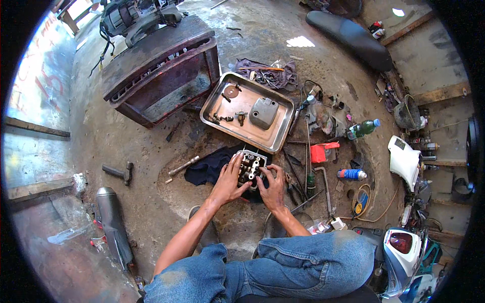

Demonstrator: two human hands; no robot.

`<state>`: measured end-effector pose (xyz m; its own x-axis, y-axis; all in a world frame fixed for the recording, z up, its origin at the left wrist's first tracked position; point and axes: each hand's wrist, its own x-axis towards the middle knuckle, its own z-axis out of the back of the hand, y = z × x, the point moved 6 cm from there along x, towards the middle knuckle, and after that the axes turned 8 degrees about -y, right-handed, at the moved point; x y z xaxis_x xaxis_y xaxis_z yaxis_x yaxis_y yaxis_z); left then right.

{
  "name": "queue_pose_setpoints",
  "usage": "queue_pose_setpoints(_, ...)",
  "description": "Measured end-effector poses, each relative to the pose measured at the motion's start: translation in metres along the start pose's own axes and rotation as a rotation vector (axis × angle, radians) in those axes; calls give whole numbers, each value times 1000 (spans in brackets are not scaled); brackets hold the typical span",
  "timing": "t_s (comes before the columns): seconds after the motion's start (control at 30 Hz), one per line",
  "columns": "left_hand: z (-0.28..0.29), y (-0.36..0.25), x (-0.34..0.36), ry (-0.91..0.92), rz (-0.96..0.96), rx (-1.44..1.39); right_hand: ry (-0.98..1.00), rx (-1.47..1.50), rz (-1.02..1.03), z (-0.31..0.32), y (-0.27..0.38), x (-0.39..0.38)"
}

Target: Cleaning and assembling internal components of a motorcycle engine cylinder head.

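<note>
Between my hands, an engine cylinder head rests in front of my knees, its rocker and cam parts facing up. My left hand grips its left side, fingers laid along the top edge and thumb near the lower edge. On the other side, my right hand has bent fingers and a thumb against the part; whether a small piece sits between them is hidden. A dark cloth spreads partly beneath it. Just beyond lies a metal tray holding a grey engine cover, a round disc and several small parts.
A hammer and an exhaust muffler lie left. Nearby on the right are a red box, a spray can, a green bottle and long-handled tools. A wooden stand bears an engine; a black seat lies far right.
</note>
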<state>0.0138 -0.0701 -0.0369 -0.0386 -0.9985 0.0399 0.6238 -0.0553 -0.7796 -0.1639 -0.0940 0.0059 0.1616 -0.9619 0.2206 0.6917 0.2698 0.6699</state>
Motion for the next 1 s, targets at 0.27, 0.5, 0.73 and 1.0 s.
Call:
queue_pose_setpoints(0.27,-1,-5,3,12,7,-8,-53,-14,25,4,-3,1)
queue_pose_setpoints(0.5,2,-5,1,21,15,5,-19,-96,-91,0,-5,7)
queue_pose_setpoints(0.73,1,-5,3,31,9,11,-35,-39,-127,2,-14,-6)
queue_pose_setpoints(1.0,0,-3,1,33,18,18,-33,-1,-67,-1,-2,-6)
